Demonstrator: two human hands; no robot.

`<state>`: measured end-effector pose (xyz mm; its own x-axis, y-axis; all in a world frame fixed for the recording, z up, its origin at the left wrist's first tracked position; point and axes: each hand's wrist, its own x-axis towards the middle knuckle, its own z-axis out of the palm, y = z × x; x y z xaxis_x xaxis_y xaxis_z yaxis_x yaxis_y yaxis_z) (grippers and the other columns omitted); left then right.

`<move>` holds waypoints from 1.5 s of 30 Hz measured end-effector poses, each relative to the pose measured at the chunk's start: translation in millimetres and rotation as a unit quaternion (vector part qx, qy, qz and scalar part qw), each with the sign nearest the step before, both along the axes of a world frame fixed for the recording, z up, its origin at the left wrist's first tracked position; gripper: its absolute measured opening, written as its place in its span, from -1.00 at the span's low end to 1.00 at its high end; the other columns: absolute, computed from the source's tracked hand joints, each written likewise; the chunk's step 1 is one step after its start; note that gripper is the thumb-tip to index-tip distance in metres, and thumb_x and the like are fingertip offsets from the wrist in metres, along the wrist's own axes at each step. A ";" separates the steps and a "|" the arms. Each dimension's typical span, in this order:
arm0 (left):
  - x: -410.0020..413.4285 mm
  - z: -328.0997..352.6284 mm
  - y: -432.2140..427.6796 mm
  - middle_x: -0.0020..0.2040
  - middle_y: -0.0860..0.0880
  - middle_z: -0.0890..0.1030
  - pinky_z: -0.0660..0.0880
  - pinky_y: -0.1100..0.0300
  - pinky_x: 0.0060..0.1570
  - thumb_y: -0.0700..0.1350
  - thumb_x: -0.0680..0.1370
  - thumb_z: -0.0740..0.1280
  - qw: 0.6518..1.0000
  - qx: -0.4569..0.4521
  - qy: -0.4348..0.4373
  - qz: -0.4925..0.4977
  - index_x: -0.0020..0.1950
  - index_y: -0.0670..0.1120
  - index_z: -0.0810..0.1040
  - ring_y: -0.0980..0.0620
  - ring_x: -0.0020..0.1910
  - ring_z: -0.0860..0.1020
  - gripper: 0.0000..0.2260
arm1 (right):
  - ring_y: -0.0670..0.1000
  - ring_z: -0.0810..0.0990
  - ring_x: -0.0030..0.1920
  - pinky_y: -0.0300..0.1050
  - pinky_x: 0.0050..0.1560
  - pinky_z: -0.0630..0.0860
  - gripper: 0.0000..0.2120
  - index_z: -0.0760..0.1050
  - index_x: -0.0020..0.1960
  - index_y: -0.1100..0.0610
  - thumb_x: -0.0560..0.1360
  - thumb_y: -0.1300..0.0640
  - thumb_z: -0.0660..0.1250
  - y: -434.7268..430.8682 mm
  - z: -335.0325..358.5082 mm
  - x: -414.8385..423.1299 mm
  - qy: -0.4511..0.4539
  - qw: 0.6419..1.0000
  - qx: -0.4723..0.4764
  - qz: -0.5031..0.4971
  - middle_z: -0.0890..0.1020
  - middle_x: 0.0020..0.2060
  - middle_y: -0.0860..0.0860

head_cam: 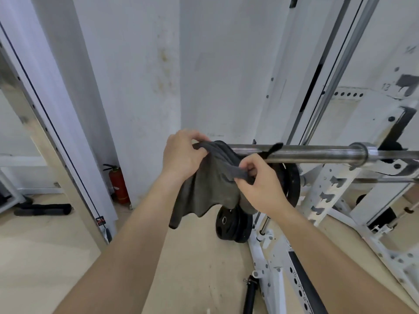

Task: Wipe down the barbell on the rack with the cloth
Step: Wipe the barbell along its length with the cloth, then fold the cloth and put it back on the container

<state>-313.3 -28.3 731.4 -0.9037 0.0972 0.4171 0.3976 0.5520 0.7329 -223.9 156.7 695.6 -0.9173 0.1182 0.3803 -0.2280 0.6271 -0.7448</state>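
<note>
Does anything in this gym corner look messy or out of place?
Mostly tidy. A black bar lies loose on the floor by the white rack, and yellowish stains mark the wall. Both hands, left and right, hold the grey cloth at the barbell.

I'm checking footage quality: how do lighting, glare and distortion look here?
Head view: soft, even light; bright glare streaks along the barbell; wide-angle bending bows the rack uprights; both hands and the cloth stay fairly sharp.

Grey cloth (210, 184) draped over barbell (306, 152)
</note>
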 end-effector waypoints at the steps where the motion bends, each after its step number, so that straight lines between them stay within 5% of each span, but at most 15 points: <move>1: 7.7 1.8 -0.7 -0.06 0.14 0.62 0.47 0.15 0.04 -0.19 0.46 0.40 1.000 0.008 0.013 -0.025 -0.11 0.13 0.63 0.07 0.02 0.54 -0.81 | -0.13 0.56 -0.15 -0.29 -0.14 0.50 -0.74 0.42 0.03 -0.03 0.49 0.21 0.45 -4.1 -5.1 7.0 -0.025 0.999 -0.020 0.006 0.58 -0.15 -0.09; 6: 52.3 4.7 1.9 -0.16 0.17 0.61 0.50 0.32 -0.10 -0.30 0.48 0.36 0.991 0.049 0.024 -0.119 -0.13 0.09 0.50 0.17 -0.11 0.59 -0.74 | -0.03 0.62 -0.20 -0.25 -0.23 0.57 -0.25 0.19 0.42 -0.11 0.42 0.17 0.54 -19.6 -17.1 27.0 -0.109 0.990 -0.075 0.054 0.59 -0.18 0.09; 10: 84.7 8.5 -4.8 -0.17 0.10 0.62 0.52 0.32 -0.20 -0.37 0.44 0.33 0.991 0.067 0.040 -0.110 -0.11 0.00 0.52 0.13 -0.18 0.59 -0.75 | -0.14 0.58 -0.11 -0.24 -0.08 0.54 -0.67 0.51 0.07 -0.11 0.38 -0.05 0.55 -24.2 -18.3 52.6 -0.107 0.983 -0.070 0.130 0.57 -0.15 -0.17; 13: 111.9 8.6 -11.8 -0.18 0.07 0.60 0.54 0.31 -0.18 -0.43 0.40 0.30 0.992 0.059 0.037 -0.105 -0.13 -0.05 0.52 0.18 -0.22 0.57 -0.73 | -0.01 0.57 0.04 0.00 0.15 0.53 -0.64 0.49 -0.09 0.04 0.39 -0.25 0.38 -20.4 -27.1 70.2 -0.136 0.963 -0.177 0.149 0.56 0.00 0.00; 17: 153.6 1.2 -10.8 -0.25 0.07 0.51 0.43 0.39 -0.28 -0.45 0.38 0.26 0.995 0.030 -0.020 -0.097 -0.15 -0.06 0.44 0.19 -0.31 0.44 -0.72 | 0.01 0.59 0.03 0.12 0.28 0.45 -0.70 0.48 -0.13 0.09 0.53 -0.15 0.29 -0.1 -39.8 99.2 -0.203 0.944 -0.226 0.129 0.61 -0.08 -0.04; 19: 173.7 -5.5 -8.6 -0.28 0.10 0.46 0.36 0.41 -0.34 -0.44 0.38 0.25 0.994 -0.001 -0.042 -0.099 -0.17 -0.03 0.40 0.14 -0.33 0.39 -0.70 | 0.02 0.67 0.01 0.05 0.16 0.56 -0.73 0.59 -0.07 0.09 0.58 -0.12 0.31 16.5 -49.3 122.7 -0.232 0.946 -0.164 0.156 0.69 -0.08 0.00; 22: 200.5 -13.2 -6.6 -0.31 0.08 0.44 0.31 0.36 -0.39 -0.34 0.40 0.34 0.995 -0.023 -0.052 -0.077 -0.15 -0.03 0.40 0.11 -0.36 0.35 -0.76 | -0.10 0.65 -0.20 -0.17 -0.12 0.51 -0.72 0.52 -0.32 -0.07 0.57 0.02 0.38 48.0 -72.6 159.7 -0.260 0.946 -0.093 0.169 0.63 -0.30 -0.12; 26: 224.5 -27.0 -9.0 -0.29 0.00 0.45 0.34 0.20 -0.38 -0.20 0.40 0.50 0.996 -0.036 -0.079 -0.023 -0.12 -0.03 0.43 0.04 -0.36 0.36 -0.74 | 0.08 0.61 -0.24 0.02 -0.15 0.50 -0.71 0.43 -0.24 0.13 0.52 0.00 0.44 88.7 -111.9 198.9 -0.270 0.955 -0.046 0.110 0.57 -0.30 0.08; 30: 240.4 -43.8 -15.8 -0.22 -0.01 0.53 0.45 0.13 -0.34 -0.17 0.38 0.51 0.993 -0.057 -0.103 0.033 -0.14 0.01 0.44 0.01 -0.30 0.46 -0.74 | 0.06 0.64 -0.23 -0.07 -0.16 0.48 -0.58 0.55 -0.14 0.26 0.52 -0.14 0.40 103.9 -120.6 230.8 -0.294 0.947 -0.101 0.074 0.63 -0.27 0.12; 33: 250.0 -53.1 -23.1 -0.08 -0.05 0.60 0.57 0.05 -0.08 -0.09 0.37 0.52 0.953 -0.214 -0.196 0.088 -0.07 -0.03 0.54 -0.03 -0.12 0.55 -0.77 | 0.17 0.63 -0.18 0.03 -0.10 0.51 -0.48 0.51 -0.10 0.36 0.45 -0.14 0.46 104.8 -119.7 242.1 -0.264 0.951 -0.155 0.046 0.59 -0.25 0.19; 35: 257.1 -61.0 -21.8 -0.04 -0.08 0.61 0.56 0.07 -0.08 -0.05 0.34 0.56 0.892 -0.359 -0.269 0.058 -0.04 -0.14 0.54 -0.07 -0.11 0.55 -0.68 | 0.14 0.56 -0.21 0.00 -0.14 0.47 -0.62 0.44 -0.18 0.30 0.46 0.01 0.50 97.2 -114.4 242.9 -0.240 0.952 -0.188 0.029 0.51 -0.27 0.15; 37: 263.4 -70.3 -17.5 -0.02 -0.07 0.57 0.51 0.09 -0.05 0.02 0.36 0.57 0.853 -0.407 -0.326 -0.011 -0.01 -0.16 0.49 -0.07 -0.07 0.52 -0.60 | 0.17 0.62 -0.10 0.05 -0.04 0.55 -0.80 0.51 -0.12 0.22 0.44 0.17 0.52 81.5 -105.5 240.0 -0.233 0.941 -0.246 0.023 0.60 -0.19 0.12; 39: 267.8 -78.2 -16.3 0.01 -0.02 0.60 0.51 0.07 0.10 0.06 0.41 0.52 0.862 -0.333 -0.374 -0.078 0.06 -0.16 0.59 -0.05 0.02 0.55 -0.63 | 0.11 0.64 0.09 0.09 0.17 0.56 -0.75 0.61 0.01 0.04 0.37 0.16 0.56 58.5 -90.1 237.7 -0.236 0.934 -0.264 0.052 0.66 0.01 0.02; 42: 278.8 -81.9 -17.7 0.04 0.00 0.70 0.54 0.18 0.14 -0.09 0.51 0.41 0.891 -0.119 -0.407 -0.163 0.05 -0.03 0.71 -0.01 0.09 0.63 -0.85 | -0.15 0.53 0.19 -0.15 0.23 0.44 -0.59 0.61 0.19 -0.07 0.38 0.13 0.56 19.9 -71.7 234.1 -0.259 0.944 -0.158 0.130 0.59 0.17 -0.16; 45: 285.8 -82.7 -26.5 0.05 0.03 0.71 0.51 0.41 -0.03 -0.23 0.59 0.33 0.894 -0.047 -0.373 -0.245 0.14 -0.04 0.69 0.14 0.03 0.65 -0.79 | -0.22 0.59 -0.08 -0.27 0.01 0.44 -0.88 0.68 0.00 -0.01 0.48 0.15 0.47 -15.7 -61.8 230.8 -0.268 0.941 -0.081 0.190 0.67 -0.13 -0.18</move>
<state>-27.6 -54.8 648.7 -0.7669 0.5599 -0.3136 0.0287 0.5182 0.8548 6.9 141.0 633.8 -0.9602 -0.2398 -0.1431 0.0223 0.4449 -0.8953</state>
